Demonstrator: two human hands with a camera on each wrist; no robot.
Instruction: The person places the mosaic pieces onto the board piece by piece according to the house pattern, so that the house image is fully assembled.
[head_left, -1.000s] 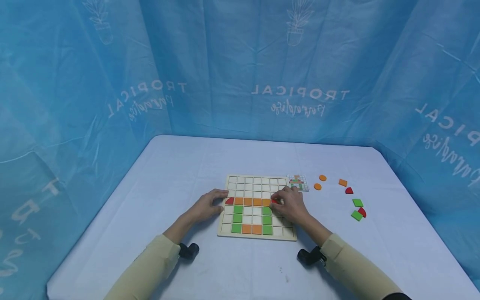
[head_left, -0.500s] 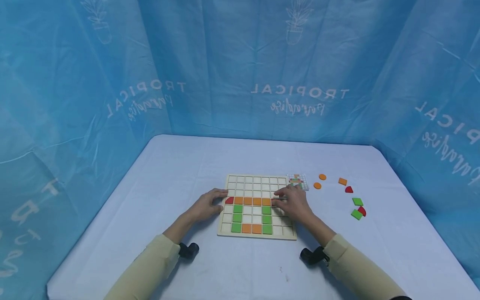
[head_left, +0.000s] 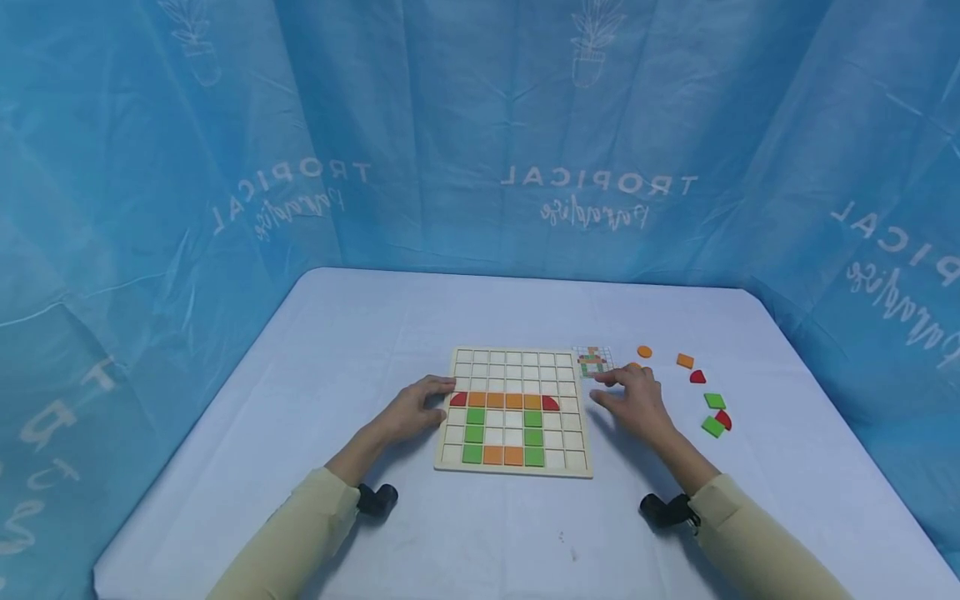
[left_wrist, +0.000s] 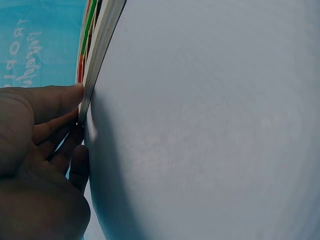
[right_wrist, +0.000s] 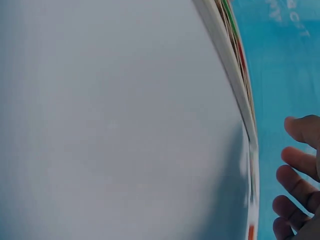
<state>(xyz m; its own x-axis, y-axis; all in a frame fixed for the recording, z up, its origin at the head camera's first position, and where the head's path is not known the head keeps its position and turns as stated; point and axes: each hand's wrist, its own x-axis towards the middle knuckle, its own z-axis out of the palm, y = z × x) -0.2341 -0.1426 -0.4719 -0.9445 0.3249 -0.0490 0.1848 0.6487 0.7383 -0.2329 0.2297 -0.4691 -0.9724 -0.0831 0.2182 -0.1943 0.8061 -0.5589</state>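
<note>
A wooden grid board lies flat on the table. Orange square tiles form a row across it, with a red quarter-circle tile at the right end and another red tile at the left. Green square tiles run down in two columns below. My left hand rests at the board's left edge, thumb and fingertips touching it, as the left wrist view also shows. My right hand is off the board's right side with fingers apart, holding nothing.
A small pattern card lies by the board's upper right corner. Farther right are loose tiles: an orange circle, an orange square, a red piece and green squares. Blue printed curtains surround the table.
My right hand has let go of the red quarter-circle tile on the board and moved right, off the board. My left hand has stayed at the board's edge.
</note>
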